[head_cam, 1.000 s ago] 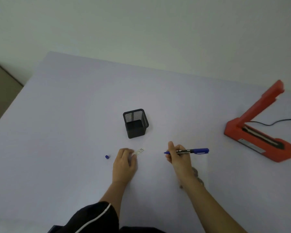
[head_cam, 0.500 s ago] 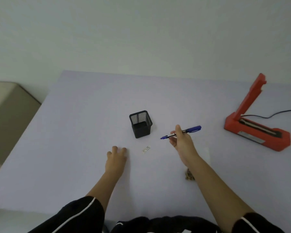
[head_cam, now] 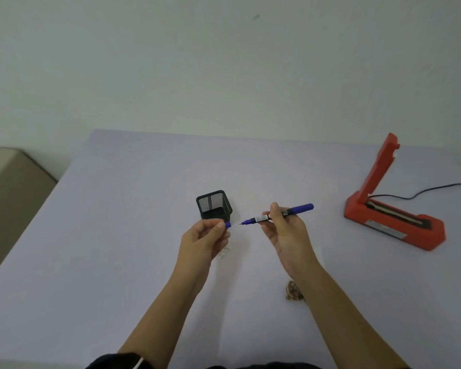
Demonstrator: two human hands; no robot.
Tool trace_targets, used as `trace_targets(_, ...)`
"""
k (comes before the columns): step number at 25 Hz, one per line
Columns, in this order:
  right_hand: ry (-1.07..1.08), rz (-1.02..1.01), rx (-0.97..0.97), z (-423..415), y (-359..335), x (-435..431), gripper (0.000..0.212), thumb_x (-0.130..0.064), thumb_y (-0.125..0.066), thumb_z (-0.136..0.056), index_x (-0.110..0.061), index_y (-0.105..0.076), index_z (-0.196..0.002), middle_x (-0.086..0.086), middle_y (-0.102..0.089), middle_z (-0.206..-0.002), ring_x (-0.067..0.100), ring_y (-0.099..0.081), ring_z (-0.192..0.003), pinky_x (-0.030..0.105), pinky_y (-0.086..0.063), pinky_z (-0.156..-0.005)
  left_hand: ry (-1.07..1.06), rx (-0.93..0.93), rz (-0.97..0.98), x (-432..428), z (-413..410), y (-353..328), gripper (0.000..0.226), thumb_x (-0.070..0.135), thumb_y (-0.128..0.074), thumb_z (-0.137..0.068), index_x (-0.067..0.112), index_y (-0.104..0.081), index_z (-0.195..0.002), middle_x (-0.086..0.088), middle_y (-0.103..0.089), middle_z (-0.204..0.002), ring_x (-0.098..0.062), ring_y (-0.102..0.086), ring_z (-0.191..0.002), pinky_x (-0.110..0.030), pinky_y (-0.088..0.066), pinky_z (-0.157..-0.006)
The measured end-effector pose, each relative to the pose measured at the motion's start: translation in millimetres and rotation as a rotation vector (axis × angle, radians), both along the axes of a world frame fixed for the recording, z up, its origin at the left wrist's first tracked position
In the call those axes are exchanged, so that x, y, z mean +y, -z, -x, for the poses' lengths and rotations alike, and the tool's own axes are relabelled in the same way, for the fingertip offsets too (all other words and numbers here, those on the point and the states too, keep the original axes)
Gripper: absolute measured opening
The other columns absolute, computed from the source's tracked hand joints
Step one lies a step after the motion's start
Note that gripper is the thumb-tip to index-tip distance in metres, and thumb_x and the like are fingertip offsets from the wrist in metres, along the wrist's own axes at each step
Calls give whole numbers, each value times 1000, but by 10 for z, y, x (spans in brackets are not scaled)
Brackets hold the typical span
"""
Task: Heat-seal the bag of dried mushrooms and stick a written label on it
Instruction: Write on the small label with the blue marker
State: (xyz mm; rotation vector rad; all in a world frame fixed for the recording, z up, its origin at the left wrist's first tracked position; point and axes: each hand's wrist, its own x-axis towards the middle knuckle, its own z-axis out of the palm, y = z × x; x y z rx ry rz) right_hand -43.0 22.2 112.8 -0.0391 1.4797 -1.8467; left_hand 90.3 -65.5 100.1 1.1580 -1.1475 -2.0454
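Note:
My right hand (head_cam: 285, 233) holds a blue marker pen (head_cam: 296, 209) above the table, its bare tip pointing left. My left hand (head_cam: 202, 239) pinches the small blue pen cap (head_cam: 227, 225) a short gap from that tip. A small white written label (head_cam: 225, 253) lies on the table just under my left hand. The clear bag is hard to make out; its dried mushrooms (head_cam: 293, 291) show as a brown clump beside my right forearm. The red heat sealer (head_cam: 394, 222) stands at the right with its arm raised.
A black mesh pen holder (head_cam: 214, 205) stands just behind my hands. The sealer's black cable (head_cam: 421, 191) runs off to the right edge. The lilac table (head_cam: 117, 235) ends at the left, with a beige surface (head_cam: 8, 187) beyond it.
My left hand picked the blue cap up from the table and rose toward the pen. My right hand stayed raised with the pen. The label now lies released on the table.

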Motion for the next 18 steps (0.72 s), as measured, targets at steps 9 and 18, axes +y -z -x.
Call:
trace_targets(9, -14, 18, 4, -32, -16, 39, 16, -25, -54, -92, -9, -58, -90, 2, -62, -83, 12, -65, -80, 16, -57, -72, 39, -81, 82, 145, 74, -137, 9, 10, -60, -89, 11, -68, -91, -7, -70, -83, -15, -67, -74, -20, -57, -70)
trace_targets(18, -55, 29, 29, -11, -41, 17, 13, -21, -56, -90, -8, -59, -89, 4, -63, -83, 14, -66, -83, 17, -57, -72, 53, -76, 129, 136, 128, -172, 7, 13, -63, -87, 11, -69, -89, -5, -71, -76, -12, -67, -70, -20, -55, -68)
